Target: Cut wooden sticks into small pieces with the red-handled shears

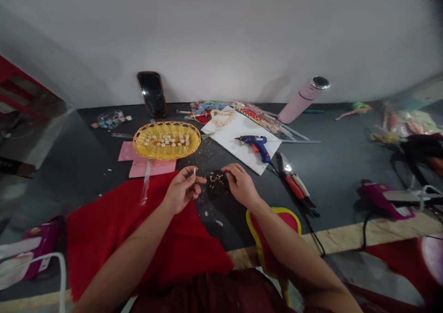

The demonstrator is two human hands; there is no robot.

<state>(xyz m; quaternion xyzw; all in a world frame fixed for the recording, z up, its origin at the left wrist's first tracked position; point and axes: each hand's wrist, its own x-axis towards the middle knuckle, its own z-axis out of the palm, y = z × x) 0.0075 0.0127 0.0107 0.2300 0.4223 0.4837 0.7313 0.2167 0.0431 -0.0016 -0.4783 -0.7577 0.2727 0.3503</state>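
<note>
My left hand (182,189) is pinched shut on a short pale stick (194,171), held just above the edge of a red cloth (138,239). My right hand (241,184) rests on the dark table with curled fingers against a small dark pad (217,183) strewn with tiny pale bits. What the right fingers hold, if anything, is hidden. Behind the hands stands a yellow woven basket (166,140) with several small pale pieces in it.
A blue glue gun (256,144) lies on a white board (242,140); red-handled pliers (294,184) beside it. A phone (152,94) leans on the wall, near a pink bottle (301,100). Pink paper (145,165), a clear glue stick (145,184), a purple glue gun (380,197).
</note>
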